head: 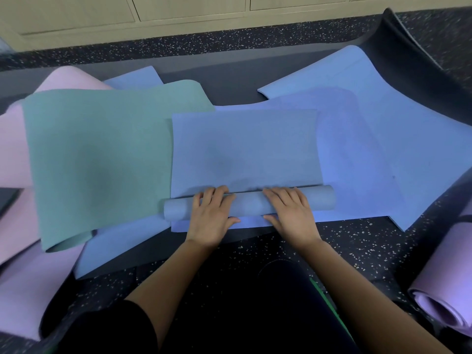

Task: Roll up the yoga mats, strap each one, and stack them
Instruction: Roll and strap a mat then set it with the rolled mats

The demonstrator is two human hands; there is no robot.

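Note:
A grey-blue yoga mat lies flat in front of me, its near end wound into a thin roll. My left hand presses on the roll's left half, fingers over the top and thumb at the near side. My right hand grips the right half the same way. Under it lies a brighter blue mat. A teal mat spreads to the left, overlapping a pink-lilac mat. A rolled purple mat lies at the right edge.
The floor is dark speckled rubber. A black mat curls up at the far right. Another blue sheet shows behind the teal mat. Pale cabinet doors line the far wall. My knees fill the bottom of the view.

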